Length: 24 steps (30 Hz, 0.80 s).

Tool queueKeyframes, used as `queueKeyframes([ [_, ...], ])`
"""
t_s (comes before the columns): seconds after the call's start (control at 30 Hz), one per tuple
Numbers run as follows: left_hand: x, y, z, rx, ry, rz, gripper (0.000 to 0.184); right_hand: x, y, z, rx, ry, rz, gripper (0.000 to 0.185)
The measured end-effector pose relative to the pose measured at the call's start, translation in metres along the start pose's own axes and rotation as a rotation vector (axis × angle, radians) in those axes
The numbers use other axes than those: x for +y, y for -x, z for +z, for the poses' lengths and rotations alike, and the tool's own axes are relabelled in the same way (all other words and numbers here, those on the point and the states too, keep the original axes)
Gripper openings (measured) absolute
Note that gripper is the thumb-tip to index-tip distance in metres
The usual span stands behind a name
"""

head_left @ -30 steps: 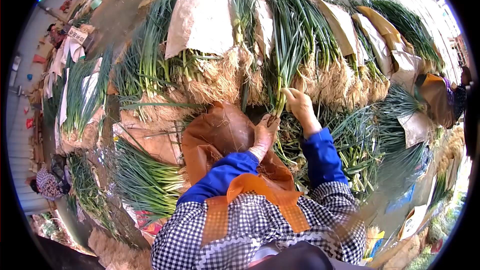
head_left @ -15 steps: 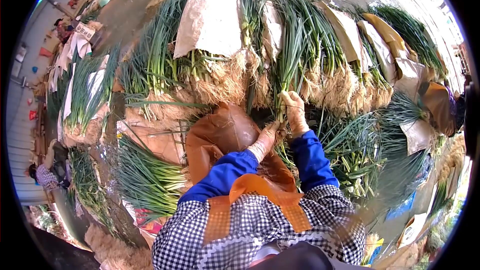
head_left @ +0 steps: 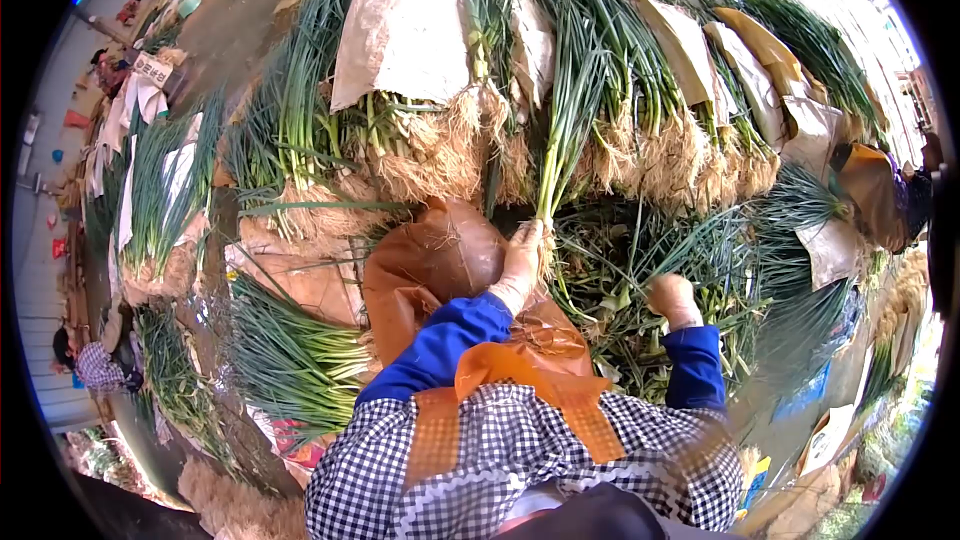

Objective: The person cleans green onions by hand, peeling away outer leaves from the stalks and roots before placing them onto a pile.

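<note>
My left hand (head_left: 523,258) is closed around the root end of a few green onions (head_left: 551,183), in front of my knee. Their pale stems point away from me, and the long green leaves lie against the row beyond. To the right, my right hand (head_left: 673,297) is apart from them with curled fingers, above a heap of loose green onion leaves (head_left: 640,330). Whatever it may hold is hidden. A brown apron (head_left: 450,255) covers my knees.
Bundled green onions (head_left: 420,155) line the far side, roots toward me, with pale sacks (head_left: 405,30) over some. More green onions (head_left: 290,350) lie at my left. Another person (head_left: 100,365) is at the far left, and a brown-aproned person (head_left: 875,195) at the right.
My right hand has left the green onion stems and moved right and toward me, over the leaf heap. My left hand stays at the root end. The view has shifted slightly.
</note>
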<state>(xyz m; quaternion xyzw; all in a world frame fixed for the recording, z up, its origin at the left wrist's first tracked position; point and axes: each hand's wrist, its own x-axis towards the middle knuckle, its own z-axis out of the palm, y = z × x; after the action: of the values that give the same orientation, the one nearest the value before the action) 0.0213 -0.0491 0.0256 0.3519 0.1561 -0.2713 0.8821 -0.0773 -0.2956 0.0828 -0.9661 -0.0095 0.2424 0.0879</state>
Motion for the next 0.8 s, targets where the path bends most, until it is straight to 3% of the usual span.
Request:
queueKeyframes([
  [0.03,0.0,-0.002,0.005,-0.002,0.004,0.001,0.021,-0.004,-0.014,-0.004,0.154,-0.046,0.182,0.034],
  [0.1,-0.002,0.006,0.009,0.014,-0.35,0.177,0.012,-0.07,-0.033,-0.047,0.54,-0.522,0.076,0.034],
  [0.13,-0.008,0.001,0.008,0.082,-0.489,0.284,0.011,-0.091,-0.051,-0.055,0.553,-0.485,0.064,0.035],
  [0.17,-0.005,0.006,0.011,0.046,-0.41,0.226,0.013,-0.107,-0.064,-0.063,0.564,-0.446,0.054,0.036],
  [0.23,-0.016,-0.002,0.009,0.079,-0.507,0.48,0.016,-0.128,-0.088,-0.072,0.509,-0.375,0.132,0.036],
  [0.3,-0.021,-0.006,-0.003,0.109,-0.55,0.495,0.018,-0.101,-0.144,-0.003,0.648,-0.45,0.021,0.03],
  [0.37,-0.015,-0.005,-0.007,0.114,-0.586,0.374,0.017,-0.123,-0.091,-0.046,0.071,-0.73,-0.039,0.027],
  [0.4,-0.016,-0.007,-0.008,0.178,-0.702,0.403,0.015,-0.129,-0.054,-0.075,-0.183,-0.677,-0.22,0.026],
  [0.43,-0.018,-0.009,-0.007,0.24,-0.818,0.431,0.013,-0.107,-0.048,-0.04,-0.078,-0.685,-0.588,0.03],
  [0.47,-0.02,-0.011,-0.005,0.21,-0.847,0.541,0.014,-0.1,-0.058,-0.033,-0.077,-0.68,-0.586,0.03],
  [0.53,-0.029,-0.001,-0.003,0.175,-0.877,0.625,0.015,-0.085,-0.071,-0.015,0.219,-1.4,0.059,0.036],
  [0.6,-0.014,0.013,0.015,0.188,-1.226,0.654,0.021,-0.069,-0.107,-0.012,0.475,-0.93,0.024,0.028],
  [0.63,-0.004,0.024,0.026,0.139,-1.316,0.607,0.026,-0.073,-0.117,-0.012,0.379,-1.034,0.204,0.025],
  [0.7,-0.001,0.02,0.022,0.006,-1.165,0.827,0.028,-0.082,-0.119,-0.015,0.177,-1.67,-0.035,0.022],
  [0.73,-0.002,0.02,0.02,-0.006,-0.557,0.304,0.024,-0.08,-0.115,-0.018,0.196,-1.715,-0.043,0.021],
  [0.77,0.008,0.02,0.02,-0.037,-0.118,0.134,0.022,-0.084,-0.103,-0.032,0.213,-1.759,-0.047,0.021],
  [0.8,0.016,0.022,0.018,-0.02,0.008,0.077,0.022,-0.084,-0.094,-0.033,0.236,-1.873,-0.172,0.021],
])
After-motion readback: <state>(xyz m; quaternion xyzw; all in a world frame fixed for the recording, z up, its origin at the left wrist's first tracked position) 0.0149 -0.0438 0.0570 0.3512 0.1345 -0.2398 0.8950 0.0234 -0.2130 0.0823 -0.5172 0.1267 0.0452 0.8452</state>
